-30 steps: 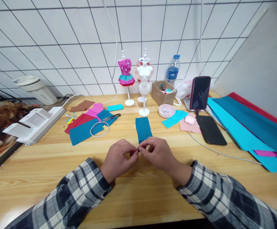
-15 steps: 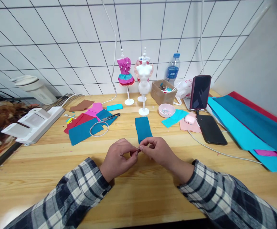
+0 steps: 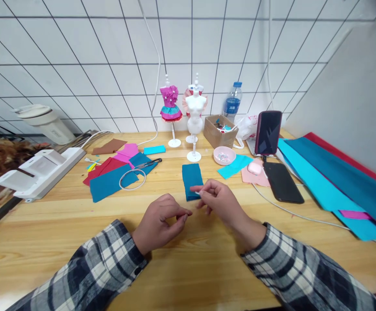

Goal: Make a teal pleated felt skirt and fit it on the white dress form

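My left hand (image 3: 162, 220) is above the wooden table, its thumb and index finger pinched. A tiny dark spot shows at their tips, too small to name. My right hand (image 3: 222, 201) is just to the right, thumb and index finger close together over the near end of a dark teal paper strip (image 3: 192, 173). A small pale sliver shows by the right thumb tip; whether it is a nail or a held thing I cannot tell. The teal strip lies flat on the table beyond both hands.
Teal paper (image 3: 110, 183), a white ring (image 3: 120, 181) and tweezers (image 3: 149, 163) lie left. Behind stand a bare white mannequin (image 3: 195, 112), a dressed one (image 3: 170, 103) and a cardboard box (image 3: 218, 136). Rightward are a pink bead bowl (image 3: 220, 160), a phone (image 3: 285, 183) and long paper sheets (image 3: 317, 172).
My hands, fingertips together before, are now apart. The right hand has moved slightly up and right over the teal strip's near end. The camera view has tilted slightly.
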Available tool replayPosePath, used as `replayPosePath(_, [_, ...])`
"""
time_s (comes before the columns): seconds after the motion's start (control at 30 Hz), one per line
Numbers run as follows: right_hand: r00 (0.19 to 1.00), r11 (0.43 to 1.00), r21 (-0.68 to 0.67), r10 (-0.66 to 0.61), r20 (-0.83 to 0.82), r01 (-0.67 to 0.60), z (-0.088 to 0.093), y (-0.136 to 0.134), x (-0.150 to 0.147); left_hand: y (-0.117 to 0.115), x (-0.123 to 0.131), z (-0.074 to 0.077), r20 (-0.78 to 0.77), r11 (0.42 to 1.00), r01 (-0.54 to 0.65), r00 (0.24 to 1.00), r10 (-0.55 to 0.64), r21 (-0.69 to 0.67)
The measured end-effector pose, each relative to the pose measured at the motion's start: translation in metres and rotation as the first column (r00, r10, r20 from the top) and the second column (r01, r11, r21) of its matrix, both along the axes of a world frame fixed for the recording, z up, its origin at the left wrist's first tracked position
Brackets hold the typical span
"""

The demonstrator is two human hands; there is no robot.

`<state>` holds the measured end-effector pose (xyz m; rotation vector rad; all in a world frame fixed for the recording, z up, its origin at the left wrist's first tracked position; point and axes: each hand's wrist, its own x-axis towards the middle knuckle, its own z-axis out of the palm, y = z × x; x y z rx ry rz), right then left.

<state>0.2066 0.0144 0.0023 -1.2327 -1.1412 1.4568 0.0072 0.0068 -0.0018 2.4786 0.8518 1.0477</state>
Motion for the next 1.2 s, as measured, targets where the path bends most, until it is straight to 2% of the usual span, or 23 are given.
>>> replayPosePath(0.13, [0.977,0.968,0.146,-0.19,-0.097,0.203,0.031,0.03,0.029,0.005,-0.004,-0.008,0.016,1.0,-0.006,1.0,0.006,-0.004])
replayPosePath(0.23, [0.924,0.856,0.352,-0.37,-0.094,0.378,0.055,0.07,0.054,0.007,-0.005,-0.011,0.037,1.0,-0.015,0.999,0.015,-0.002])
replayPosePath(0.3, [0.887,0.792,0.444,-0.462,-0.013,0.419,0.064,0.102,0.066,0.007,-0.004,-0.011,0.051,1.0,-0.001,0.999,0.001,0.012])
replayPosePath(0.37, [0.838,0.768,0.522,-0.519,0.169,0.371,0.066,0.133,0.074,0.006,-0.002,-0.012,0.062,0.999,0.022,0.998,-0.024,0.031])
replayPosePath(0.43, [0.689,0.71,0.622,-0.632,0.355,0.33,0.063,0.162,0.08,0.006,-0.001,-0.013,0.065,0.998,0.037,0.997,-0.039,0.043])
replayPosePath(0.5, [0.555,0.709,0.649,-0.668,0.495,0.274,0.056,0.184,0.086,0.005,-0.001,-0.014,0.056,0.998,0.039,0.998,-0.041,0.044])
replayPosePath(0.57, [0.477,0.738,0.633,-0.654,0.587,0.233,0.049,0.199,0.092,0.006,-0.001,-0.016,0.047,0.998,0.035,0.998,-0.037,0.046])
replayPosePath(0.63, [0.438,0.77,0.61,-0.621,0.65,0.186,0.043,0.205,0.099,0.006,-0.001,-0.016,0.043,0.998,0.033,0.998,-0.035,0.049])
replayPosePath(0.7, [0.421,0.778,0.605,-0.613,0.668,0.172,0.038,0.203,0.104,0.006,-0.001,-0.016,0.046,0.998,0.033,0.998,-0.036,0.051])
replayPosePath(0.9, [0.436,0.66,0.721,-0.724,0.535,0.212,0.03,0.18,0.111,0.007,0.002,-0.015,0.052,0.998,0.04,0.998,-0.043,0.042])
replayPosePath(1.07, [0.394,0.603,0.777,-0.768,0.504,0.182,0.034,0.184,0.113,0.008,0.005,-0.019,0.056,0.996,0.065,0.996,-0.069,0.057])
replayPosePath(1.2, [0.355,0.643,0.759,-0.737,0.575,0.106,0.038,0.197,0.115,0.009,0.004,-0.02,0.059,0.995,0.065,0.996,-0.07,0.076])
